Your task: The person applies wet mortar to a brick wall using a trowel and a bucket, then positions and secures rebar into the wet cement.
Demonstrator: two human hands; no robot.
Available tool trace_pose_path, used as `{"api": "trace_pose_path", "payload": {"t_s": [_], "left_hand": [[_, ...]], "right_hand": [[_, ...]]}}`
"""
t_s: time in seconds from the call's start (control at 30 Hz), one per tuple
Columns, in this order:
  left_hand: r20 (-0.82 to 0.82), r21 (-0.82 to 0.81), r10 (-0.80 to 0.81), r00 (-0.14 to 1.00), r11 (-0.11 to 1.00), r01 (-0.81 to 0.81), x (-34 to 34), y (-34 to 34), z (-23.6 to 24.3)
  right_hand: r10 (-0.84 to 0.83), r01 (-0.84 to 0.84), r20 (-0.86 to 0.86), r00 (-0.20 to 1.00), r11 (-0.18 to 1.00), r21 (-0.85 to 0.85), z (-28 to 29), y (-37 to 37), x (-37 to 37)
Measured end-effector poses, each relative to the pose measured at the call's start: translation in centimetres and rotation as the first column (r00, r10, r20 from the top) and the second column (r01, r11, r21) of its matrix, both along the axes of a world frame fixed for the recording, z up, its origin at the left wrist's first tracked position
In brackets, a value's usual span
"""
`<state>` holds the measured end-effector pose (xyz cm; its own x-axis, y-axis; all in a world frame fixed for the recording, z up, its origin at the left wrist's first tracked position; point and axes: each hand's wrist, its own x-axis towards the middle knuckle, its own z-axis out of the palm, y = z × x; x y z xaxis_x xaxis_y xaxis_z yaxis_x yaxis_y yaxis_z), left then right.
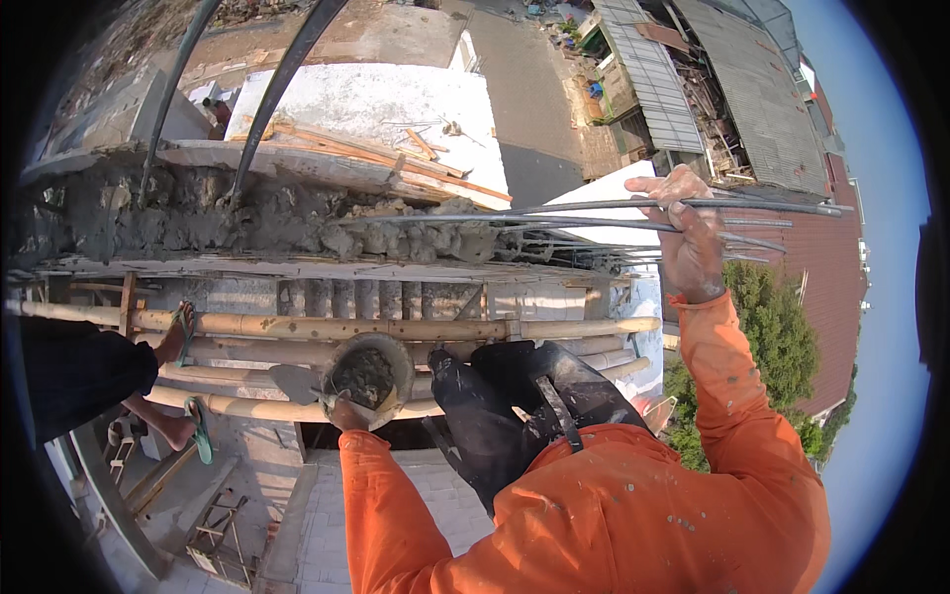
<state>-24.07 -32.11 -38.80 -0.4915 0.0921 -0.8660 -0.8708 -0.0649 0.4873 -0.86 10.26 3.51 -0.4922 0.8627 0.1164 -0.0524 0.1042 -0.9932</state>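
My left hand (348,413) is closed at the near rim of a bucket (403,368) and holds a trowel, whose grey blade (295,382) sticks out to the left of the rim. Wet grey mortar (364,378) lies inside the bucket, which stands on the bamboo poles. Up at the right, my right hand (695,238) is wrapped round steel reinforcing bars (594,206). The bars run out past the end of a concrete beam (287,223) topped with rough mortar.
Bamboo poles (267,325) form the scaffold under me, high above the ground. Another person's feet in green flip-flops (201,431) stand on it at the left. Two dark bars (267,109) rise from the beam. Loose timber (396,163) lies on a white slab beyond.
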Motion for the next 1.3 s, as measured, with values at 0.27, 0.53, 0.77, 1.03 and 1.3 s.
{"api": "trace_pose_path", "payload": {"t_s": [0.27, 0.53, 0.77, 1.03, 1.3], "left_hand": [[-0.038, -0.422, -0.227, 0.973, 0.887, 0.190, 0.0, -0.6, -0.7], [-0.210, -0.673, -0.531, 0.821, 0.688, 0.272, 1.3, -0.6, 8.3], [-0.227, -0.430, -0.608, 0.760, 0.763, 0.482, 7.2, 2.6, 18.8], [-0.464, -0.179, -0.550, 0.694, 0.826, 0.535, 15.9, 11.5, 27.7], [0.075, -0.994, -0.988, -0.138, -0.085, 0.070, 11.2, 19.0, 32.7]], "right_hand": [[0.085, -0.085, -0.008, 0.996, 0.996, -0.013, 0.1, 0.2, -0.2], [0.059, -0.061, -0.032, 0.998, 0.996, -0.068, -0.2, 0.1, 0.4], [0.150, -0.152, -0.077, 0.986, 0.988, -0.018, -0.1, 0.7, 0.2], [0.320, -0.331, 0.137, 0.938, 0.942, 0.065, -0.1, 2.3, 2.4], [0.365, -0.387, 0.205, 0.908, 0.919, 0.078, -0.2, 2.9, 11.5]]}}
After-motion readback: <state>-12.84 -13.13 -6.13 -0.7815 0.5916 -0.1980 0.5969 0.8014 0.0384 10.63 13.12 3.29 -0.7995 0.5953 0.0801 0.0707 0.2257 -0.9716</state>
